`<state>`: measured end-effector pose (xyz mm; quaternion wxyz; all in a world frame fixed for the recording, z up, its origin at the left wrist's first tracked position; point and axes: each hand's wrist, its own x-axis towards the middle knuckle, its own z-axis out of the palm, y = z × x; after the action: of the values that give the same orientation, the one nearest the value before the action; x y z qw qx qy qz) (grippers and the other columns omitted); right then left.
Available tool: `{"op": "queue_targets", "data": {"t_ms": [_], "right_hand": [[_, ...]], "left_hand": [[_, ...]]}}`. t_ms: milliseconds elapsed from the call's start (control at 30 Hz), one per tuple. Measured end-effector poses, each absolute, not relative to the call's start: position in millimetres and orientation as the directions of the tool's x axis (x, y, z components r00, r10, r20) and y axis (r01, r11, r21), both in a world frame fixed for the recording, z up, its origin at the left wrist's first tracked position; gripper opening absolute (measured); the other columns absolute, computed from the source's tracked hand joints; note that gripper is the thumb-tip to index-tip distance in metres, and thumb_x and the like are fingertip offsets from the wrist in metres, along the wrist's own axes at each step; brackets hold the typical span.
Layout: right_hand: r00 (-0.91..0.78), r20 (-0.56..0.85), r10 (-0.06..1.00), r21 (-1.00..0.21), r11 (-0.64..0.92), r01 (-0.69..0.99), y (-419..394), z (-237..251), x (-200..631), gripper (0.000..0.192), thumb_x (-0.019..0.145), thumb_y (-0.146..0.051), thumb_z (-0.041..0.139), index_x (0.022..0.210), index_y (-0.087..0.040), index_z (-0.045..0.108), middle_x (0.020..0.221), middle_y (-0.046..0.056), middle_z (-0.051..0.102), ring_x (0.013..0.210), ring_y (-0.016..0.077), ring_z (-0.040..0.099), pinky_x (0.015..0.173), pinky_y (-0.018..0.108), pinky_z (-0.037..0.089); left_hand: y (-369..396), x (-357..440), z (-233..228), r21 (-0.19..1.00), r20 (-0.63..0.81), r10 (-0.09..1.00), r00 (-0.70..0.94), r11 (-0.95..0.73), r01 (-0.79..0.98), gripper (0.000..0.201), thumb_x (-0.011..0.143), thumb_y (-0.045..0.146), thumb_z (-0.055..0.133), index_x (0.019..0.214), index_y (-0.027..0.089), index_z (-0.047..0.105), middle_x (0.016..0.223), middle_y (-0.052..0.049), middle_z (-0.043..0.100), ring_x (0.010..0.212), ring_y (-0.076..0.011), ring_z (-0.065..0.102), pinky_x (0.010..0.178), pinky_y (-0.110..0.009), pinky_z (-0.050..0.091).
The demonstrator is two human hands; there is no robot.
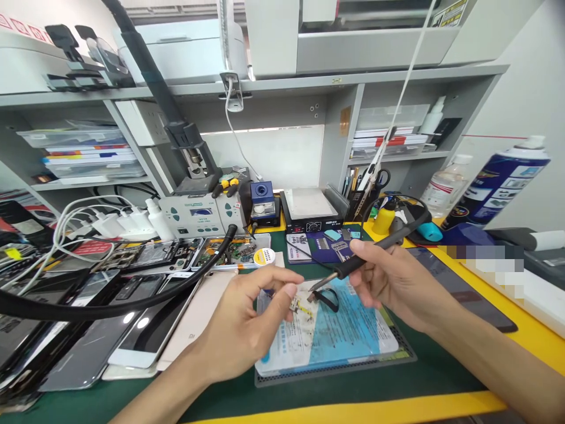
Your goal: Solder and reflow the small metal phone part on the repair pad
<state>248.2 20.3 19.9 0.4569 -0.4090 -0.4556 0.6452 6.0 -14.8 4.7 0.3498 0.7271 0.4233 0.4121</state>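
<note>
My right hand (pixel 392 280) grips a soldering iron (pixel 359 259) by its black handle, its metal tip slanting down to the left. Close to that tip lies a curled black strip (pixel 330 301), like a flat cable. My left hand (pixel 242 324) is closed, thumb and fingertips drawn together beside the tip; whatever they pinch is too small to make out. Under these fingers are small parts with a yellow strip (pixel 304 310). Both hands are over a blue and white printed pad (pixel 353 335) on a green mat (pixel 220 397).
Several phones (pixel 152 330) lie at the left, with a thick black hose (pixel 132 309) arching over them. Behind are a rework station (pixel 200 213), a small hot plate (pixel 311 203) and an open tray (pixel 229 252) of circuit boards. A blue spray can (pixel 494 185) stands at the right.
</note>
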Motion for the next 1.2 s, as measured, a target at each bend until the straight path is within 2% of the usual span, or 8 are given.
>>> {"op": "queue_targets", "data": {"t_ms": [233, 467, 667, 833, 1200], "right_hand": [[-0.218, -0.167, 0.962, -0.965, -0.205, -0.166, 21.2, 21.1, 246.2, 0.053, 0.07, -0.058, 0.085, 0.051, -0.012, 0.07, 0.043, 0.004, 0.063, 0.032, 0.0089, 0.056, 0.031, 0.015, 0.042], [-0.157, -0.218, 0.963, -0.951, -0.245, -0.186, 22.5, 19.9, 244.2, 0.056, 0.074, -0.059, 0.081, 0.047, -0.013, 0.066, 0.043, 0.005, 0.064, 0.028, 0.0096, 0.054, 0.028, 0.016, 0.039], [-0.129, -0.214, 0.968, -0.953, -0.236, -0.19, 23.4, 16.9, 245.6, 0.055, 0.073, -0.06, 0.082, 0.048, -0.014, 0.066, 0.043, 0.005, 0.064, 0.028, 0.0107, 0.055, 0.026, 0.016, 0.039], [-0.099, -0.215, 0.972, -0.956, -0.231, -0.183, 24.8, 14.7, 245.4, 0.056, 0.076, -0.061, 0.08, 0.047, -0.015, 0.064, 0.04, 0.004, 0.062, 0.026, 0.0105, 0.052, 0.025, 0.017, 0.038], [-0.08, -0.221, 0.972, -0.955, -0.232, -0.186, 24.5, 17.7, 244.6, 0.055, 0.07, -0.063, 0.083, 0.049, -0.015, 0.064, 0.041, 0.004, 0.063, 0.025, 0.0106, 0.052, 0.024, 0.016, 0.036]], "left_hand": [[-18.7, 7.0, 1.9, 0.841, 0.337, 0.871, 0.358, -0.449, 0.302, 0.016, 0.099, 0.028, 0.058, 0.111, 0.028, 0.069, 0.074, 0.004, 0.067, 0.062, -0.0085, 0.063, 0.062, -0.019, 0.049], [-21.2, 7.1, 4.6, 0.91, 0.226, 0.906, 0.357, -0.327, 0.254, 0.018, 0.098, 0.035, 0.059, 0.11, 0.029, 0.072, 0.074, 0.002, 0.066, 0.059, -0.0092, 0.062, 0.055, -0.019, 0.046], [-22.1, 8.3, 10.6, 0.945, 0.153, 0.916, 0.372, -0.245, 0.215, 0.02, 0.096, 0.037, 0.061, 0.109, 0.027, 0.073, 0.064, 0.002, 0.064, 0.058, -0.011, 0.059, 0.054, -0.02, 0.045], [-21.5, 8.3, 9.8, 0.968, 0.106, 0.92, 0.378, -0.182, 0.172, 0.021, 0.096, 0.038, 0.062, 0.11, 0.027, 0.073, 0.068, 0.002, 0.064, 0.058, -0.0106, 0.06, 0.054, -0.02, 0.044], [-19.2, 4.9, 7.5, 0.986, 0.059, 0.919, 0.39, -0.114, 0.121, 0.02, 0.095, 0.04, 0.064, 0.106, 0.027, 0.075, 0.077, 0.0, 0.065, 0.058, -0.0099, 0.059, 0.053, -0.021, 0.043]]}}
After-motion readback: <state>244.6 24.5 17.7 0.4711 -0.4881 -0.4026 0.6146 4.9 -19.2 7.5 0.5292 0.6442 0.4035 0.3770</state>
